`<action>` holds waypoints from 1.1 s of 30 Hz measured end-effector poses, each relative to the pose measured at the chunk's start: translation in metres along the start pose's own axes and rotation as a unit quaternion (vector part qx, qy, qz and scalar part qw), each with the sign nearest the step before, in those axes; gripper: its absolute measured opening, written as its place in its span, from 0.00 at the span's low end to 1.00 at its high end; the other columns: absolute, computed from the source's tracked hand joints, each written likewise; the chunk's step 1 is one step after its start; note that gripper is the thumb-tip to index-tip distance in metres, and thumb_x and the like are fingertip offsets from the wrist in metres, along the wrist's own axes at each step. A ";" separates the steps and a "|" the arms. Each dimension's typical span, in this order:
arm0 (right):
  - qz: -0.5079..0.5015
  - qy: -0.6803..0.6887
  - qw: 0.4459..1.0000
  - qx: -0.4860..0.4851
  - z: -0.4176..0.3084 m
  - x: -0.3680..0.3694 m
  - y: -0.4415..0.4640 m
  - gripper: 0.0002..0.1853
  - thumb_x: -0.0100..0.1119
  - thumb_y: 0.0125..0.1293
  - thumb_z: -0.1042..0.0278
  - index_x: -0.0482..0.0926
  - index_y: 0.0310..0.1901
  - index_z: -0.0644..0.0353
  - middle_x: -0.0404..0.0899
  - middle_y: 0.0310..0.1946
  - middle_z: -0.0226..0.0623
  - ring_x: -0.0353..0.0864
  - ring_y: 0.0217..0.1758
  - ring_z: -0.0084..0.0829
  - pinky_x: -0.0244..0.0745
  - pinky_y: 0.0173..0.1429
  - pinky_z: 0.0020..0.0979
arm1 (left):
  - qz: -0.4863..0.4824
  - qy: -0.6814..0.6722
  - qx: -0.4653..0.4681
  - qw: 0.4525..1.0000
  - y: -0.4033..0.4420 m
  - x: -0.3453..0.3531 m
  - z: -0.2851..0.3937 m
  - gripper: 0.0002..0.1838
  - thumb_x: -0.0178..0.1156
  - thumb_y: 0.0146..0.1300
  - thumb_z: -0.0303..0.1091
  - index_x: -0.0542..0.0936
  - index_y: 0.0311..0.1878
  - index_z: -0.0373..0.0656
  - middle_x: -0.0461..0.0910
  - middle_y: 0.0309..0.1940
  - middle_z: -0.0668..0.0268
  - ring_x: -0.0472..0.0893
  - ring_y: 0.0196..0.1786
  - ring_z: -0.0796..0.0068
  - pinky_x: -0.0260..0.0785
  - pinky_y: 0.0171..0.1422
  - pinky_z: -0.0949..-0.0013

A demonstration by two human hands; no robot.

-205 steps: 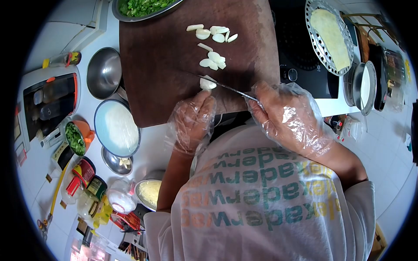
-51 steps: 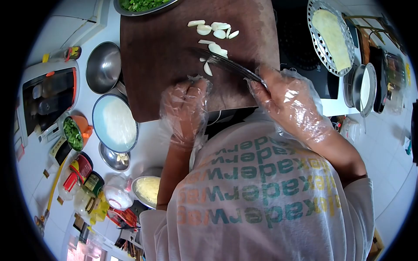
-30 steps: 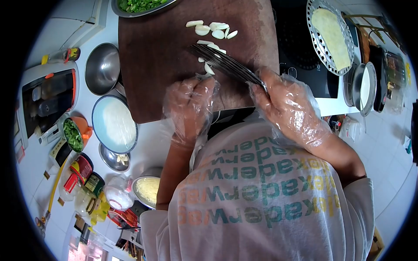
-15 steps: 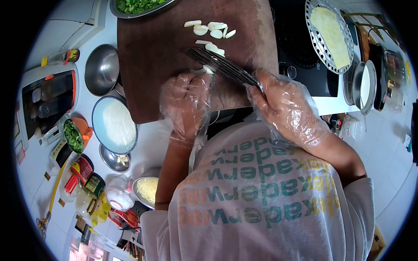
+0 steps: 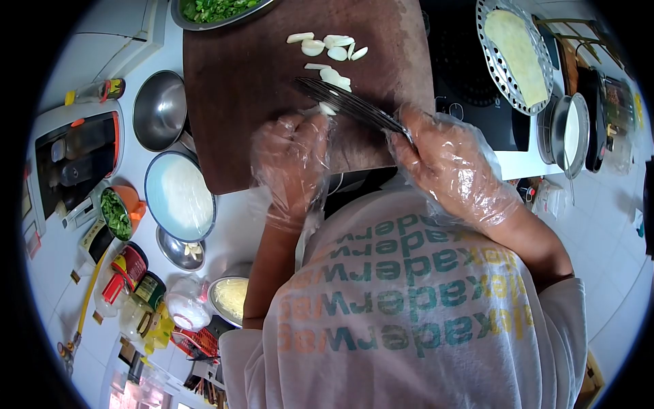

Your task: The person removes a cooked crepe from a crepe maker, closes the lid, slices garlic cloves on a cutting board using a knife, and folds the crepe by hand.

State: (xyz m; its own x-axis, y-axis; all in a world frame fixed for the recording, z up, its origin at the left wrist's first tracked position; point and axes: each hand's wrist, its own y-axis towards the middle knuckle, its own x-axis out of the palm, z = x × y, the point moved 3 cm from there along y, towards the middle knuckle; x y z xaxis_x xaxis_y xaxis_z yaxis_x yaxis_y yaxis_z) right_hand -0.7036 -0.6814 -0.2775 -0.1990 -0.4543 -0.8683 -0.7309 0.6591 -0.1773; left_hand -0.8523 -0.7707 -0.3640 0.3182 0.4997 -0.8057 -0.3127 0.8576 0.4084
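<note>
My right hand (image 5: 449,163), in a clear plastic glove, grips the handle end of a knife (image 5: 351,103) with a dark, striped blade. The blade slants across a brown cutting board (image 5: 235,102). Also gloved, my left hand (image 5: 289,153) has its fingers curled at the board's near edge, pinching a pale garlic clove (image 5: 328,108) right beside the blade. On the far side of the knife lie a few garlic slices (image 5: 335,78). Several more garlic slices (image 5: 337,52) are scattered farther up the board.
A bowl of chopped greens (image 5: 219,9) stands at the board's far left corner. Left of the board are a steel pan (image 5: 160,109), a white-filled bowl (image 5: 178,194) and a small dish with garlic (image 5: 182,251). At right, a perforated tray (image 5: 516,58) holds a flatbread above a black cooktop (image 5: 477,129).
The knife blade has shifted very slightly toward my body. Both hands keep nearly the same place and grip.
</note>
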 end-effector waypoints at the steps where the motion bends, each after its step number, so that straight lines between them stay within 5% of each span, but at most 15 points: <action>1: 0.000 0.007 1.000 -0.003 0.001 0.000 -0.001 0.08 0.53 0.61 0.69 0.70 0.38 0.64 0.75 0.19 0.50 0.79 0.26 0.50 0.74 0.32 0.44 | -0.016 -0.008 0.011 1.000 -0.001 -0.002 0.000 0.07 0.66 0.53 0.35 0.84 0.36 0.51 0.76 0.32 0.67 0.74 0.37 0.64 0.66 0.43 0.61; 8: 0.007 -0.005 1.000 0.000 0.002 -0.006 -0.004 0.11 0.54 0.64 0.67 0.68 0.42 0.63 0.72 0.19 0.50 0.76 0.24 0.51 0.69 0.27 0.44 | -0.004 -0.056 0.014 0.998 -0.003 -0.009 0.001 0.11 0.66 0.45 0.26 0.82 0.35 0.49 0.77 0.31 0.68 0.76 0.33 0.66 0.67 0.37 0.62; 20: -0.044 0.019 0.998 0.031 0.001 -0.005 -0.001 0.10 0.54 0.61 0.68 0.70 0.40 0.65 0.75 0.18 0.50 0.79 0.25 0.49 0.74 0.30 0.43 | -0.008 -0.005 0.037 0.999 0.004 -0.004 0.000 0.09 0.67 0.51 0.33 0.84 0.38 0.52 0.76 0.33 0.68 0.74 0.36 0.66 0.66 0.43 0.62; 23: -0.027 0.058 0.998 0.011 0.008 -0.001 -0.002 0.10 0.54 0.64 0.68 0.69 0.42 0.64 0.70 0.18 0.51 0.75 0.24 0.52 0.67 0.27 0.43 | -0.001 -0.025 0.055 0.998 0.005 -0.004 -0.001 0.08 0.67 0.50 0.33 0.84 0.37 0.51 0.77 0.33 0.68 0.75 0.37 0.66 0.66 0.43 0.62; 33: 0.035 0.013 0.999 0.016 0.002 -0.011 -0.005 0.11 0.55 0.64 0.67 0.69 0.42 0.64 0.72 0.18 0.49 0.76 0.24 0.50 0.68 0.26 0.41 | -0.015 -0.032 0.031 0.999 0.011 0.003 0.003 0.07 0.67 0.49 0.36 0.83 0.32 0.50 0.79 0.36 0.68 0.76 0.40 0.64 0.66 0.48 0.61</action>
State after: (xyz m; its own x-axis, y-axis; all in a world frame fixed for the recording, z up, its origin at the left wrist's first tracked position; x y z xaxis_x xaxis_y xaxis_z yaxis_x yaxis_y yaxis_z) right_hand -0.6966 -0.6787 -0.2683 -0.2664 -0.4218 -0.8667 -0.6939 0.7080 -0.1313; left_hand -0.8519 -0.7598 -0.3607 0.3836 0.4787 -0.7898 -0.2463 0.8772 0.4120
